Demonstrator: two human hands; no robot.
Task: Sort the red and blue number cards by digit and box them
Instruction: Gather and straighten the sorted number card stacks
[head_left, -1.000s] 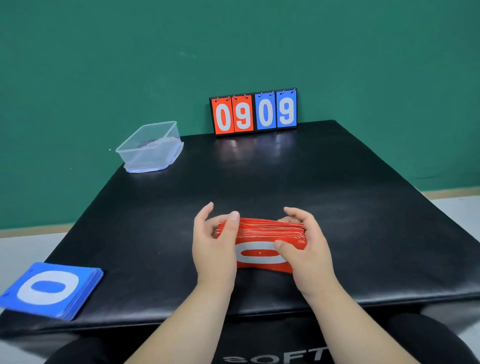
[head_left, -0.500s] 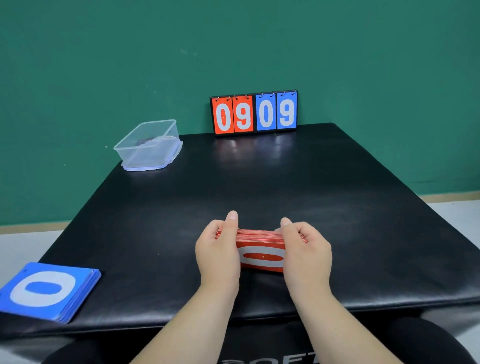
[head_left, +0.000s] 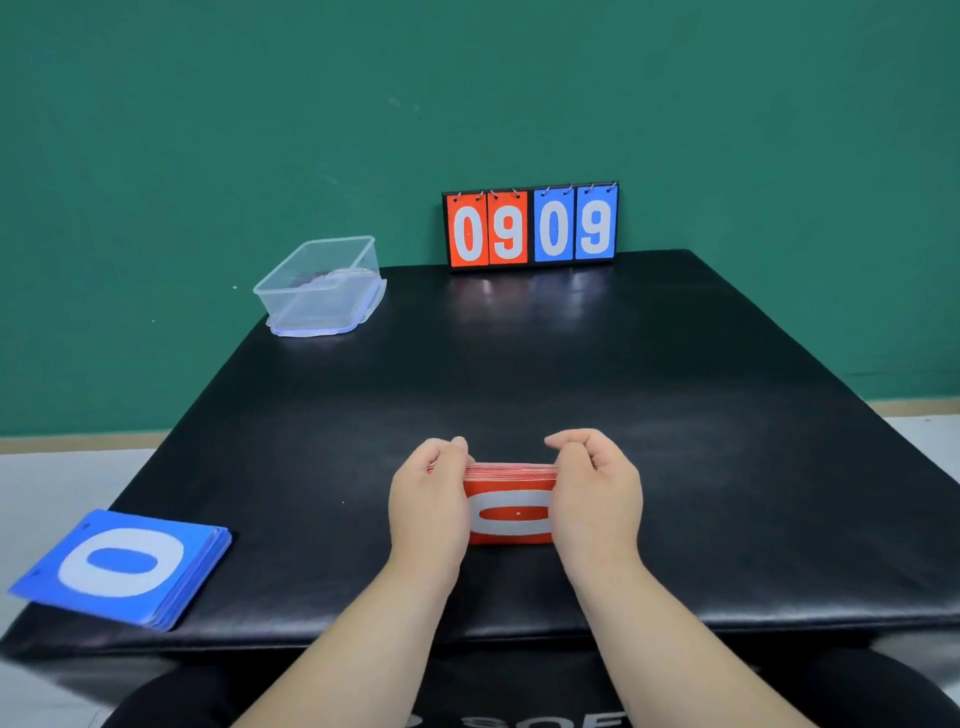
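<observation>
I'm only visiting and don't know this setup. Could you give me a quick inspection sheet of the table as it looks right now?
Surface: black padded table, glossy.
Job's things: red card stack, 0 on top, held near the front edge; blue card stack, 0 on top, lying at the near left corner; clear plastic box, open, at the far left.
Clutter: flip scoreboard at the far edge, reading 0909.
Hands: left hand and right hand each grip one end of the red card stack.
Cables: nothing seen.
Surroundings: green wall behind; pale floor at the sides.
</observation>
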